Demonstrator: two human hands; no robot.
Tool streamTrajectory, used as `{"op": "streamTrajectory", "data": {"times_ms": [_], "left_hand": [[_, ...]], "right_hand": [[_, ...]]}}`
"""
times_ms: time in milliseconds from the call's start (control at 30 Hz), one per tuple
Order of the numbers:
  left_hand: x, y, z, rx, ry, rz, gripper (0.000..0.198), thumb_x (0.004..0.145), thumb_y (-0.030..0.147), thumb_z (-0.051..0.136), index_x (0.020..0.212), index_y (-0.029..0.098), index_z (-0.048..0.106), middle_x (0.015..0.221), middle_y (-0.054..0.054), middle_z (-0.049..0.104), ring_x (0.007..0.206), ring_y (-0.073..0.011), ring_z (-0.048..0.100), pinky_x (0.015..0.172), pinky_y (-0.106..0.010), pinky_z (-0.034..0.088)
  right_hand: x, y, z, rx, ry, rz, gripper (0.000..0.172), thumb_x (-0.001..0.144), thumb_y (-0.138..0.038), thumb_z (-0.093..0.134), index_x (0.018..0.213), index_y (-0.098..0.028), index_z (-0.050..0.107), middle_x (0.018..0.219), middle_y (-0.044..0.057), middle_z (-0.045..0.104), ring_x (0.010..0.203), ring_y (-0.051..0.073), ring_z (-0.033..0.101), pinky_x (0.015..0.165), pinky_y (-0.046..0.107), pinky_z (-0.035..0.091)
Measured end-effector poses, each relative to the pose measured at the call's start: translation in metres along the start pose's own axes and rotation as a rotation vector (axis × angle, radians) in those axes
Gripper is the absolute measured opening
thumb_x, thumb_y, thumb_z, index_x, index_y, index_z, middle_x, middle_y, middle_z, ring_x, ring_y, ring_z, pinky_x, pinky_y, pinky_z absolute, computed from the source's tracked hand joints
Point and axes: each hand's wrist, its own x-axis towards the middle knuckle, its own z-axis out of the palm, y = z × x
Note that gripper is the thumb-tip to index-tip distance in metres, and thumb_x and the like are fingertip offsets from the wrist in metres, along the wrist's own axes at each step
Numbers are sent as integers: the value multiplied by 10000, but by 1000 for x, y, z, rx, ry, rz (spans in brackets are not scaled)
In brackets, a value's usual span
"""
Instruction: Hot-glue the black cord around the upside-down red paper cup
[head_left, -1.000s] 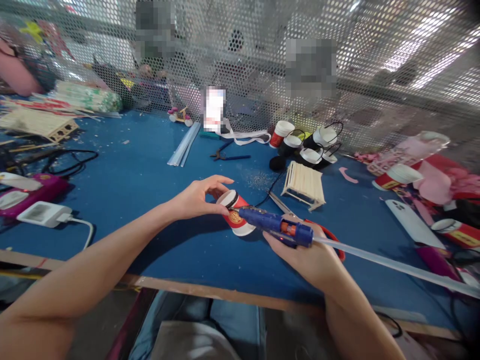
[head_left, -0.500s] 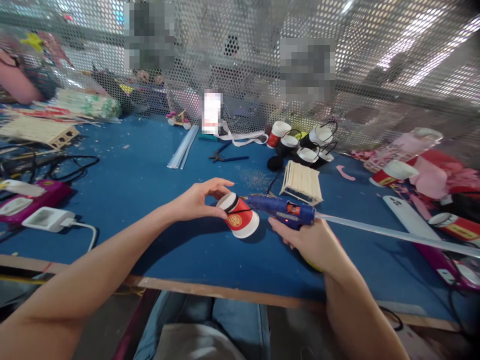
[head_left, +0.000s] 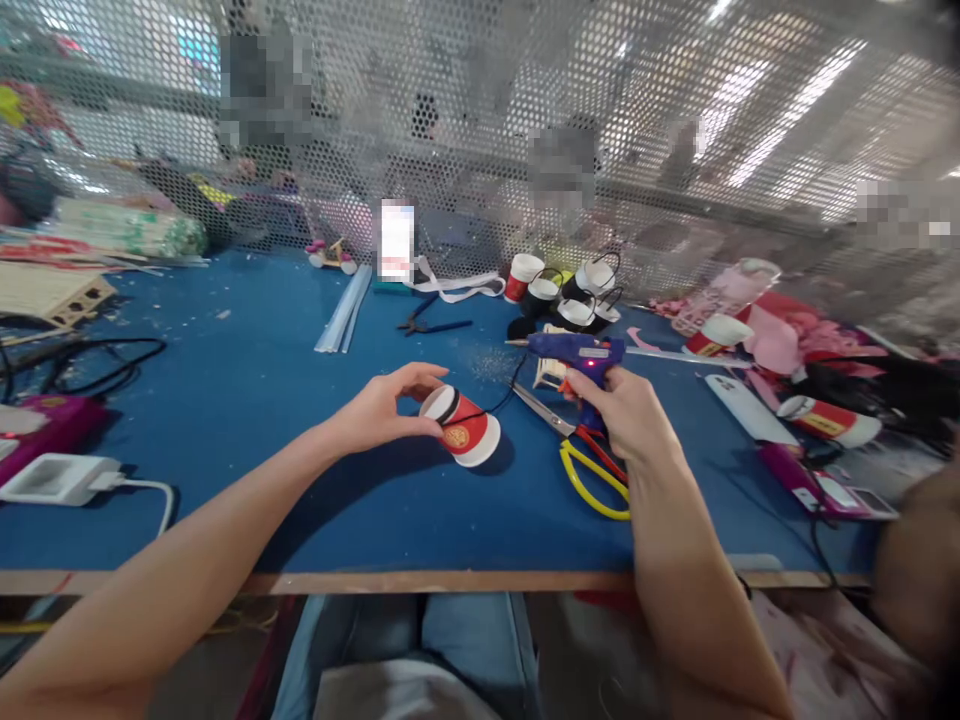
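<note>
In the head cam, the person's left hand has its fingers pinching a red-and-white paper cup near the rim, thumb on the near side. The cup's around the middle of the counter, left of the scissors, tipped over so its open end faces the left hand. There's a dark band by the rim, and a thin black cord runs off across the red part; can't really tell if the base touches the counter.

Right hand has its fingers wrapped round the handle of a blue glue gun, nozzle pointing left and well apart from the cup. Red light's on, and a clear glue stick pokes out the back. Right below it lie scissors with one yellow and one red handle, and a little wooden stick rack is half hidden behind the gun.

Toward the counter's back edge: blue-handled pliers, a bundle of clear sticks, white ribbon and a bunch of small cups. Over by the right edge there's a white phone lying near another red cup. Left edge has a purple power strip with a white charger just beside it.
</note>
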Motion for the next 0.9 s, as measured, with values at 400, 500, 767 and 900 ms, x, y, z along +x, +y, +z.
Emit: {"op": "streamTrajectory", "data": {"times_ms": [400,500,767,900], "left_hand": [[1,-6,0,53,24,10,658,665,348,742,1243,198,467,1121,-95,641,1046,-230,617,956,-450,464],[1,-5,-1,53,14,15,659,670,348,736,1252,204,462,1140,-94,634,1056,-228,614,963,-449,459],[1,-2,-1,43,13,7,669,669,345,742,1254,195,456,1142,-99,633,1050,-219,612,971,-444,449],[1,5,-3,11,33,32,658,660,322,752,1240,182,474,1129,-104,632,1044,-222,606,973,-448,442]], "right_hand": [[65,14,-29,-799,183,23,415,783,-542,523,561,-191,529,559,63,591,577,203,593,519,289,406],[79,25,-26,-1013,140,69,451,806,-565,465,619,-174,591,641,113,640,684,256,624,583,318,412],[44,4,2,-1044,263,-81,354,831,-424,483,881,-141,690,1014,191,665,983,325,596,746,396,440],[7,-11,31,-617,-304,-146,514,881,-537,378,703,-184,706,766,91,708,740,220,649,693,328,461]]}}
